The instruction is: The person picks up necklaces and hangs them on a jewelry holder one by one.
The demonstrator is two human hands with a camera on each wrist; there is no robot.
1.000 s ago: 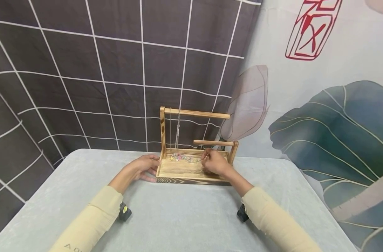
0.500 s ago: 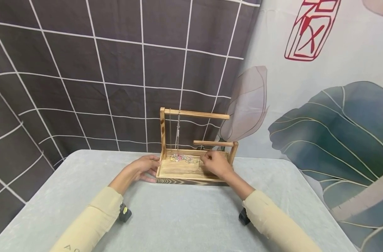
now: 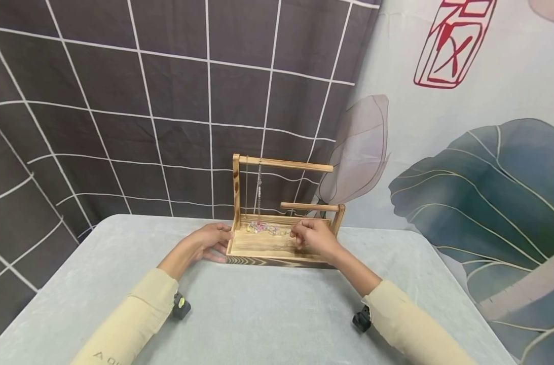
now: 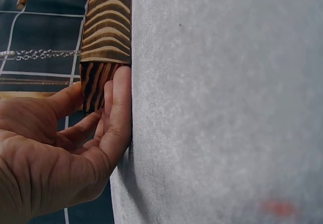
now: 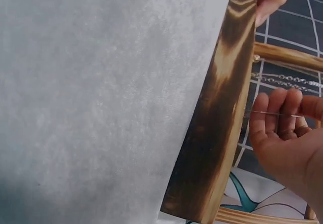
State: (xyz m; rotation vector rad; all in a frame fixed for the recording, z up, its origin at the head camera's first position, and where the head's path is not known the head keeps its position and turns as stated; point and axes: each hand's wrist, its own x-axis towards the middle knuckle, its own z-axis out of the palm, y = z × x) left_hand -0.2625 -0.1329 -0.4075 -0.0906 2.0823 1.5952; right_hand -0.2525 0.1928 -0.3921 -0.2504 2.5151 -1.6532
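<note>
A wooden tray stand (image 3: 281, 261) has a tall hanging bar (image 3: 295, 165) and a lower bar (image 3: 308, 207). The left hand (image 3: 206, 243) rests its fingers against the tray's left end; in the left wrist view, fingers (image 4: 118, 108) touch the dark-grained end. Over the tray's right part, the right hand (image 3: 315, 237) pinches a thin chain; in the right wrist view, a fine strand (image 5: 272, 113) crosses the fingers of the right hand (image 5: 290, 138). Coloured beaded jewellery (image 3: 263, 228) lies in the tray, near the chain. A silver chain (image 3: 259, 187) hangs from the tall bar.
The stand sits near the back edge of a table with a pale cloth (image 3: 267, 314). Behind it hangs a dark curtain with white grid lines (image 3: 167, 86), beside a printed leaf backdrop (image 3: 491, 177). Black cameras (image 3: 181, 306) are worn at both wrists.
The right wrist and forearm have shifted to the right, with the fingers still low over the tray. The left hand and the stand have stayed in place.
</note>
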